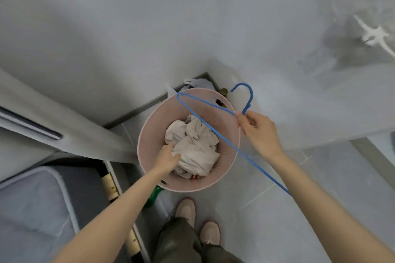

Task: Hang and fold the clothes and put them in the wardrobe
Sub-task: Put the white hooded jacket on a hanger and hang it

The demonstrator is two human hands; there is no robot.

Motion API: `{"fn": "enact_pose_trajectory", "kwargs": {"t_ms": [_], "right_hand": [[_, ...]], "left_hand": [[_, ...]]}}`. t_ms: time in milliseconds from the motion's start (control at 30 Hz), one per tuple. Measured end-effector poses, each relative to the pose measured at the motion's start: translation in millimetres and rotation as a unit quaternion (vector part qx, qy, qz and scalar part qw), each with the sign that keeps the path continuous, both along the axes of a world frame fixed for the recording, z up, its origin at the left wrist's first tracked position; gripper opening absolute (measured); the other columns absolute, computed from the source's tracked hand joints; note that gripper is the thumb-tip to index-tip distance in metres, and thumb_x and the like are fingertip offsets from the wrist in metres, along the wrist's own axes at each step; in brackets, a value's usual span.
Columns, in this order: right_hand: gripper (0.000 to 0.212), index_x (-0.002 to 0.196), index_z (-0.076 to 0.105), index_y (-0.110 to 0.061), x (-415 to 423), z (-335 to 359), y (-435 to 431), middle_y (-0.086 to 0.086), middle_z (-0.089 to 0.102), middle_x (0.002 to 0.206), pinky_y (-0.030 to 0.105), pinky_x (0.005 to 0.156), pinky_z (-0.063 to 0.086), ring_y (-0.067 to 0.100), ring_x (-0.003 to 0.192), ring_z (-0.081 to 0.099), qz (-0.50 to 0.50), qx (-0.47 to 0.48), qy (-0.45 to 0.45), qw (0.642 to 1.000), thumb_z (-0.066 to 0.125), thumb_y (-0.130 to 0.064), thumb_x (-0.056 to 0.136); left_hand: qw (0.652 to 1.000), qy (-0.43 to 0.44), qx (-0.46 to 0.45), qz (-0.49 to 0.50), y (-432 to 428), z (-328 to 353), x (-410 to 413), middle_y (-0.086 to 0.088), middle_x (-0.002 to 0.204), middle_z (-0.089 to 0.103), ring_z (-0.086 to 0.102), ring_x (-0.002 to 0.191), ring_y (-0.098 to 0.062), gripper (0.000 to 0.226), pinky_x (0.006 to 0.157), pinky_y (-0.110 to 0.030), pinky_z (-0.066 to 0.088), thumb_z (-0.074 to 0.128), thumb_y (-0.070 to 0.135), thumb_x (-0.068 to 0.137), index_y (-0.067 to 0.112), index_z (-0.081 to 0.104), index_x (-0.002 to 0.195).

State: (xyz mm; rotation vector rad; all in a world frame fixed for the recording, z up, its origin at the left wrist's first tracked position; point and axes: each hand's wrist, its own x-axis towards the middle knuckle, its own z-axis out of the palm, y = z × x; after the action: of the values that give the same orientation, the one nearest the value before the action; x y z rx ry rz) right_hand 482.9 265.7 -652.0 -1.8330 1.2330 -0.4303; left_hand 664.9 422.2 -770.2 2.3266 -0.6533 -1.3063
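A round pink laundry basket stands on the tiled floor in front of my feet. Crumpled white clothes fill it. My left hand reaches into the basket and grips the near-left edge of the white cloth. My right hand is raised to the right of the basket and holds a blue wire hanger by its neck. The hook of the hanger points up and away, and its long frame slants across the basket towards my right forearm.
A grey wardrobe door with a long dark handle stands ajar at the left. A grey cushion lies at the bottom left. A plastic bag sits behind the basket by the wall. A green object lies beside the basket.
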Motion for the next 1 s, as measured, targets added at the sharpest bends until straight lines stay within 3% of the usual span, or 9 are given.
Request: {"fn": "enact_pose_trajectory", "kwargs": {"t_ms": [233,333,400,500,633,733,833,900,1000], "right_hand": [[0.044,0.054,0.056,-0.025,3.8,-106.5,-19.8,0.006,0.058,0.054,0.035,0.060,0.044,0.021,0.053,0.053,0.019,-0.056,0.057,0.997,0.052,-0.048,0.091],[0.046,0.053,0.056,-0.022,4.2,-135.2,-22.5,0.008,0.058,0.054,0.032,0.059,0.042,0.020,0.051,0.051,0.017,-0.056,0.055,0.997,0.051,-0.048,0.091],[0.046,0.055,0.058,-0.020,1.9,-147.9,-23.5,0.009,0.058,0.055,0.026,0.054,0.036,0.013,0.046,0.044,0.010,-0.051,0.039,0.998,0.052,-0.047,0.091],[0.046,0.057,0.060,-0.017,-1.1,-158.2,-23.4,0.007,0.055,0.052,0.020,0.049,0.032,0.006,0.044,0.039,0.001,-0.036,0.029,0.999,0.053,-0.044,0.092],[0.047,0.060,0.060,-0.011,-5.3,-152.1,-19.5,0.008,0.055,0.054,0.019,0.050,0.031,0.006,0.046,0.038,-0.004,-0.013,0.042,0.999,0.053,-0.043,0.093],[0.050,0.065,0.057,-0.002,-8.3,-131.6,-12.6,0.019,0.056,0.062,0.030,0.056,0.033,0.013,0.053,0.040,-0.013,0.007,0.054,0.998,0.052,-0.043,0.093],[0.044,0.057,0.055,-0.016,-10.4,-94.8,-5.1,0.014,0.054,0.057,0.024,0.052,0.033,0.008,0.048,0.038,-0.024,0.017,0.053,0.998,0.051,-0.042,0.093],[0.042,0.055,0.053,-0.023,-11.5,-61.6,-0.2,0.008,0.053,0.054,0.018,0.050,0.033,0.006,0.045,0.038,-0.028,0.021,0.051,0.998,0.052,-0.041,0.093],[0.036,0.061,0.054,-0.023,-11.8,-5.4,5.0,0.008,0.057,0.061,0.017,0.052,0.033,0.005,0.050,0.040,-0.029,0.032,0.039,0.998,0.053,-0.036,0.094]], "left_hand": [[0.988,-0.061,0.026,-0.137,-19.6,-143.3,6.1,-0.016,0.140,0.044,0.039,0.130,-0.031,0.074,0.100,-0.032,0.034,0.068,0.032,0.078,0.010,0.037,0.141],[0.970,-0.064,0.117,-0.204,-23.1,-188.2,6.2,-0.016,0.153,0.017,0.016,0.142,-0.033,0.089,0.112,-0.039,0.025,0.069,0.038,0.080,0.021,0.016,0.150],[0.957,-0.089,0.151,-0.229,-23.4,-211.0,6.7,-0.014,0.151,0.020,0.019,0.140,-0.036,0.079,0.110,-0.043,0.028,0.064,0.043,0.082,0.019,0.023,0.146],[0.951,-0.125,0.134,-0.249,-21.8,-226.6,7.9,-0.018,0.136,0.046,0.043,0.124,-0.035,0.045,0.098,-0.041,0.040,0.046,0.036,0.095,0.006,0.039,0.129],[0.961,-0.128,0.066,-0.237,-22.5,-206.2,8.9,-0.025,0.121,0.056,0.054,0.110,-0.036,0.022,0.087,-0.039,0.042,0.038,0.017,0.098,0.007,0.042,0.117],[0.976,-0.122,-0.017,-0.179,-26.3,-163.0,8.7,-0.023,0.113,0.059,0.055,0.104,-0.038,0.024,0.074,-0.034,0.037,0.041,0.017,0.098,0.002,0.042,0.118],[0.981,-0.110,-0.096,-0.130,-26.0,-104.4,11.1,-0.007,0.096,0.057,0.058,0.094,-0.032,0.024,0.068,-0.031,0.033,0.043,0.021,0.098,0.007,0.041,0.117],[0.978,-0.101,-0.146,-0.112,-24.7,-57.5,14.5,0.003,0.097,0.057,0.058,0.091,-0.023,0.027,0.070,-0.030,0.037,0.045,0.022,0.097,0.014,0.041,0.123],[0.968,-0.079,-0.206,-0.117,-20.8,14.0,18.6,0.005,0.096,0.061,0.059,0.085,-0.014,0.018,0.070,-0.030,0.041,0.049,0.021,0.095,0.022,0.045,0.113]]}}
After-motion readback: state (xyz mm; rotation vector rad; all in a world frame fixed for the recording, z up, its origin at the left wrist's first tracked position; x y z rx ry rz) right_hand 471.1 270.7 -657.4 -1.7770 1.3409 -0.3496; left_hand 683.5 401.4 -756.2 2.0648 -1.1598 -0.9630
